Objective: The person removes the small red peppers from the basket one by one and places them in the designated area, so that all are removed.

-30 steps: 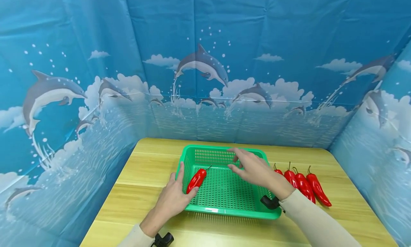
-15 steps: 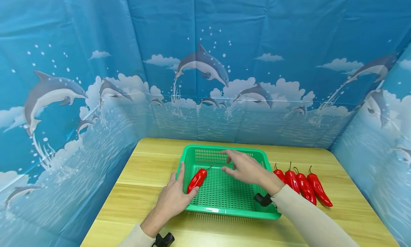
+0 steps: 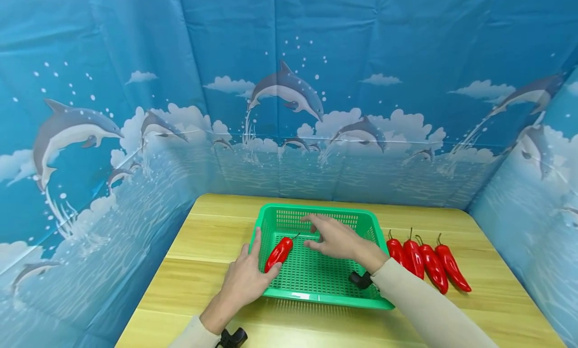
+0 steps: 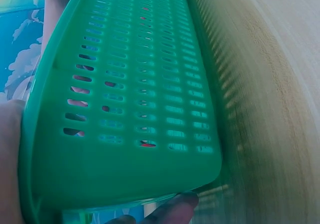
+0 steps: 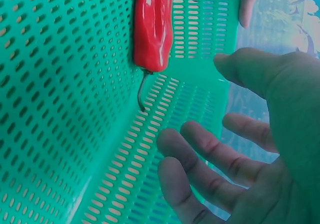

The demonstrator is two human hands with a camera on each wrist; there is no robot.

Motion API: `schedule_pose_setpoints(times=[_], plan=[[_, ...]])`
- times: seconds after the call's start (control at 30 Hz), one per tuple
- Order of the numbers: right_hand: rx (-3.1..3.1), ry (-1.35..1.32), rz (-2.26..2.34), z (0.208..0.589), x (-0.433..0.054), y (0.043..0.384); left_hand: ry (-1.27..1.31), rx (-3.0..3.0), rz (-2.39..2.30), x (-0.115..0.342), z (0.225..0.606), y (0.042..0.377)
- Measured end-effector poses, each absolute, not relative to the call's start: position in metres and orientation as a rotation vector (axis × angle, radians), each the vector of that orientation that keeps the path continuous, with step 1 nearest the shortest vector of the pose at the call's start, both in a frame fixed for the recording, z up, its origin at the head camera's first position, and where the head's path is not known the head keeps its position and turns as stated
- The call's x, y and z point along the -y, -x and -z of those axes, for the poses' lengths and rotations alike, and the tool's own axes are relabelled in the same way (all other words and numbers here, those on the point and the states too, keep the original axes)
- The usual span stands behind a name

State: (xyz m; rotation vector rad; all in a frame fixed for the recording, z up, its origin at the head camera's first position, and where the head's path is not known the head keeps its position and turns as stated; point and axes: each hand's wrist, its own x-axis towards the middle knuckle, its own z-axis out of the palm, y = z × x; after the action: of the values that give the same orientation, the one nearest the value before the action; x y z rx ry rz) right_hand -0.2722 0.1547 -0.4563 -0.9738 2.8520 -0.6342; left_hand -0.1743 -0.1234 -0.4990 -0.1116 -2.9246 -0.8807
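One red chili pepper [image 3: 279,254] lies in the left part of a green plastic basket [image 3: 334,299], its dark stem pointing toward the back. My left hand [image 3: 246,280] holds the basket's left end, thumb over the rim and fingers along the outer wall. From the left wrist the slotted front wall [image 4: 125,174] fills the view, with fingertips at its lower corner. My right hand [image 3: 336,239] hovers over the basket, fingers spread and loosely bent, holding nothing. In the right wrist view its fingers [image 5: 215,154] are apart from the pepper's stem.
Several more red chili peppers [image 3: 434,267] lie side by side on the wooden table [image 3: 217,222], right of the basket and partly behind the right forearm. A blue dolphin-print curtain [image 3: 289,172] encloses the table at the back and sides.
My right hand has moved left across the basket toward the pepper inside. My left hand stays on the basket's left end. The peppers and basket have not moved.
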Motion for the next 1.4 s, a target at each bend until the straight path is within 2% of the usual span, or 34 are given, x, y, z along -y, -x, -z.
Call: schedule_pose_setpoints(times=[1.4], plan=[[-2.525, 1.112, 0.592, 0.489, -0.112, 0.29, 0.097, 2.917, 0.911, 0.124, 0.499, 0.174]])
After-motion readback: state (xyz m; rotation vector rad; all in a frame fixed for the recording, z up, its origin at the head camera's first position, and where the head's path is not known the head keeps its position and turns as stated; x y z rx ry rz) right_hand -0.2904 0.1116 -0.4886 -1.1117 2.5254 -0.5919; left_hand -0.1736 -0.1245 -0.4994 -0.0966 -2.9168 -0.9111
